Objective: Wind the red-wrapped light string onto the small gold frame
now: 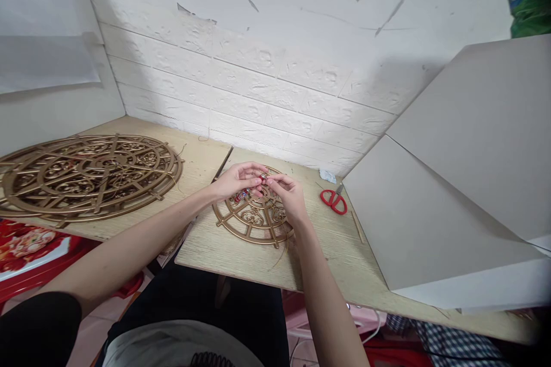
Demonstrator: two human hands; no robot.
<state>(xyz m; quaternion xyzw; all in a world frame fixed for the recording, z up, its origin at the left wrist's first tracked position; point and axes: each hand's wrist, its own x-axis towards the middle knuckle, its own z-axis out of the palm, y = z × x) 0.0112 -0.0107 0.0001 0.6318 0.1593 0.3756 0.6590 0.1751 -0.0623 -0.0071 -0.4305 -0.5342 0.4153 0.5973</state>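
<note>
A small round gold openwork disc [253, 219] lies flat on the wooden board in front of me. My left hand [238, 179] and my right hand [287, 195] meet above its far half, fingertips pinched together on small red and coloured beads [244, 194] that sit on the disc. Both hands have their fingers closed in a pinch. What exactly sits between the fingertips is too small to make out.
A much larger gold openwork disc [88, 173] lies on the wooden table [196, 160] at the left. Red-handled scissors [334, 200] rest right of the small disc. A big grey cardboard sheet [456, 183] leans at the right. White brick-pattern wall behind; red items under the table.
</note>
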